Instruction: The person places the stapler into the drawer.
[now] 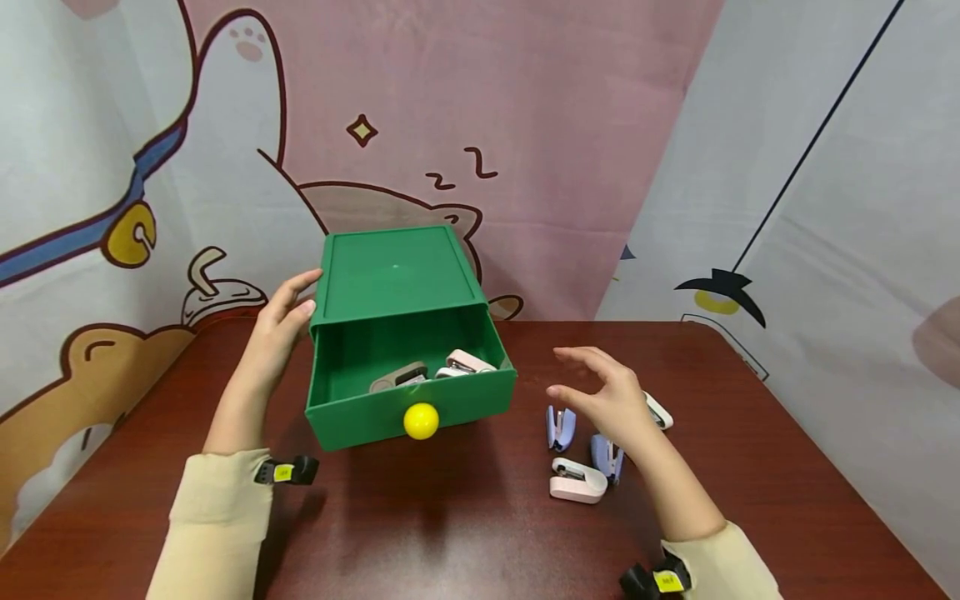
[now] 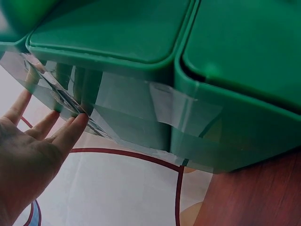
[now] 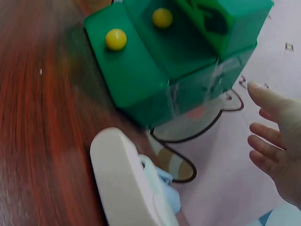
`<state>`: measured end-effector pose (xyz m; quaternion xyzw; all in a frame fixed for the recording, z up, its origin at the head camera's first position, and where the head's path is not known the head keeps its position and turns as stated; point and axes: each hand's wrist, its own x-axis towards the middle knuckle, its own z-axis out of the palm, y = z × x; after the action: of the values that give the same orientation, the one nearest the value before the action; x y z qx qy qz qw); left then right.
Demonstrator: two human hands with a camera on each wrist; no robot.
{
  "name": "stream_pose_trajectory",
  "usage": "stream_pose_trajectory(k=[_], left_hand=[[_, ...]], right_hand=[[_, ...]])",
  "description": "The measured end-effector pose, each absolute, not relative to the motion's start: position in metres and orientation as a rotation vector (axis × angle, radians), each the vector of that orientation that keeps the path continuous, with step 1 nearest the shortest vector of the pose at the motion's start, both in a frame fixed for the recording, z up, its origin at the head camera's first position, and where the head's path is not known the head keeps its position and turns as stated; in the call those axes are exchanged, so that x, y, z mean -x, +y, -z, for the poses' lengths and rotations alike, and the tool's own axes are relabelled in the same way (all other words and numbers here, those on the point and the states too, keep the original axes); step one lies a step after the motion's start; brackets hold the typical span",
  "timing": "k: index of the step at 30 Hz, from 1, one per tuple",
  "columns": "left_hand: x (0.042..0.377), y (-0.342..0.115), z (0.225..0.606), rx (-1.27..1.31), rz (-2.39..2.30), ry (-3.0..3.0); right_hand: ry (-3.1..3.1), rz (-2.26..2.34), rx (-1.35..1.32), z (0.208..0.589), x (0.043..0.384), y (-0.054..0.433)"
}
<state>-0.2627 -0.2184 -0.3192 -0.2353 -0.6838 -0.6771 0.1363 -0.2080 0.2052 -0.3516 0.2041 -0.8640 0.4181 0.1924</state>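
A green drawer box (image 1: 397, 271) has its top drawer (image 1: 465, 402) pulled out by a yellow knob (image 1: 421, 421). Inside lie a grey-brown mini stapler (image 1: 397, 377) and a pink-and-white one (image 1: 470, 362), partly hidden by the drawer front. Against the box's left side rest the fingers of my left hand (image 1: 281, 321), spread out in the left wrist view. My right hand (image 1: 611, 396) hovers to the right of the box, thumb and fingers apart, holding nothing. Below it lie two lilac mini staplers (image 1: 560, 427), a pale pink one (image 1: 578, 482) and a white one (image 1: 658, 411), partly behind the hand.
Everything stands on a dark red-brown table (image 1: 420, 533). In the wrist views, several green drawers are stacked together, with clear tape (image 2: 160, 103) along their sides. A cartoon-printed curtain (image 1: 540, 125) hangs close behind the table.
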Motion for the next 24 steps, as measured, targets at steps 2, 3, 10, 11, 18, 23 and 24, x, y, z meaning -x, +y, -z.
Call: stream_pose_trajectory(k=[2, 3, 10, 11, 18, 23, 24], left_hand=[[0.263, -0.218, 0.319, 0.687, 1.966, -1.970], [0.263, -0.218, 0.319, 0.691, 1.969, -1.966], [0.263, -0.218, 0.319, 0.697, 1.972, -1.973], [0.262, -0.219, 0.319, 0.695, 1.969, -1.978], [0.262, -0.219, 0.318, 0.691, 1.960, -1.998], [0.262, -0.219, 0.319, 0.696, 1.956, -2.003], [0.262, -0.219, 0.319, 0.695, 1.953, -2.006]], right_hand=[[-2.455, -1.196, -0.590, 0.356, 0.211, 0.210], [-2.475, -1.204, -0.593, 0.358, 0.212, 0.212], [-2.624, -1.257, -0.607, 0.376, 0.222, 0.228], [-2.641, -1.266, -0.614, 0.378, 0.223, 0.230], [-2.722, -1.334, -0.692, 0.393, 0.227, 0.239], [-2.776, -1.383, -0.722, 0.403, 0.230, 0.243], [-2.789, -1.390, -0.731, 0.405, 0.231, 0.244]])
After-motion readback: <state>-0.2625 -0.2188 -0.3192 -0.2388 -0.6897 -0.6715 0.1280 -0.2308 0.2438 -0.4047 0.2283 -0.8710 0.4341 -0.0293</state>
